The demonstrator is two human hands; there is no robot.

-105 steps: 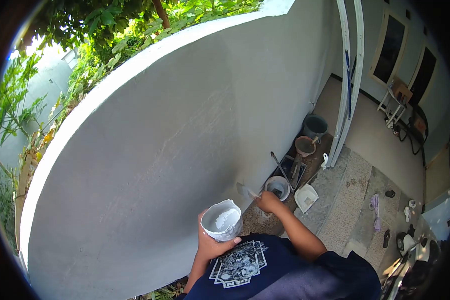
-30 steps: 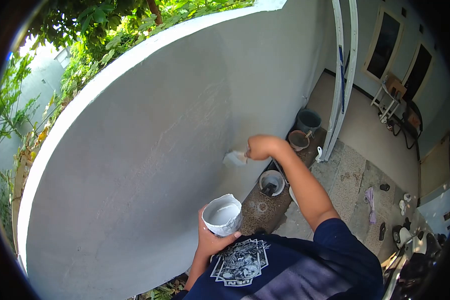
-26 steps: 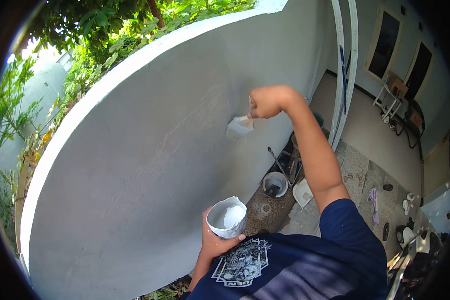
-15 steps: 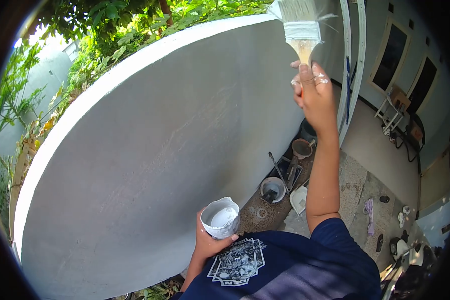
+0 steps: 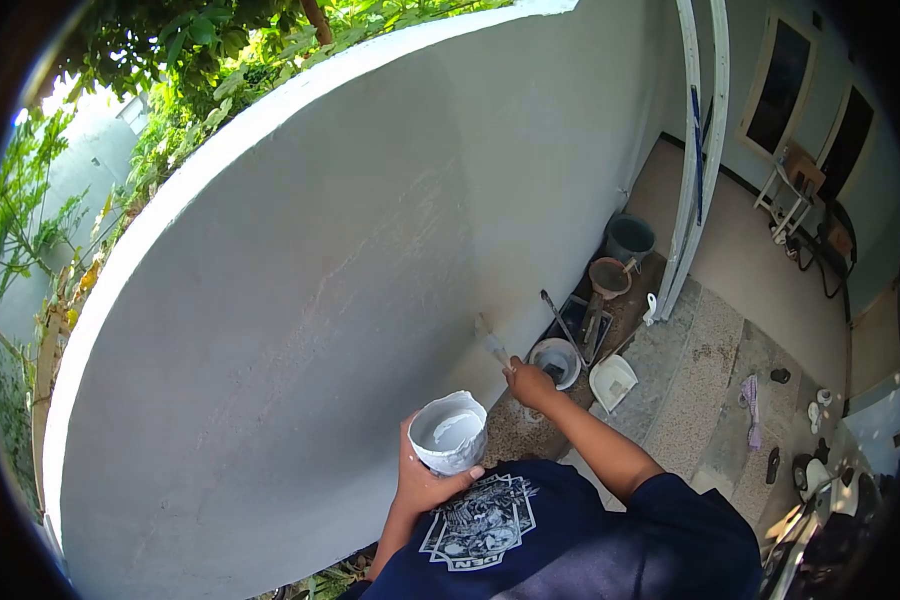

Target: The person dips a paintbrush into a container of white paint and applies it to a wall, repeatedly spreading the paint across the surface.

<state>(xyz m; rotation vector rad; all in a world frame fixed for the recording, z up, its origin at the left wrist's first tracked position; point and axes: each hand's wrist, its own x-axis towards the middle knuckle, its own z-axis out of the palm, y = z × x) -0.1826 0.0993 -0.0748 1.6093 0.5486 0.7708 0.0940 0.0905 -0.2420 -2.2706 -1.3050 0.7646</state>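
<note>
My left hand (image 5: 425, 480) is wrapped round a paint-smeared cup (image 5: 452, 455) with white paint inside, held close in front of my shirt. Out to the right, my right hand (image 5: 532, 384) grips a paintbrush (image 5: 492, 342) by its handle. The brush is slightly blurred, its bristles pointing up and left, right at the lower part of the grey-white wall (image 5: 300, 300). White paint brightens the wall's top edge (image 5: 210, 165), and faint scratchy streaks cross its middle.
Along the wall's foot stand a dark bucket (image 5: 631, 238), a reddish bowl (image 5: 610, 278), a round basin (image 5: 556, 362) and a white dustpan (image 5: 612, 382). Pale upright poles (image 5: 692, 160) rise at the right. Sandals and a striped cloth (image 5: 751, 410) lie on the paving. Greenery hangs behind the wall.
My right hand has swung down with the paintbrush, from the wall's top edge to its lower part. My left hand still holds the cup, shifted only slightly.
</note>
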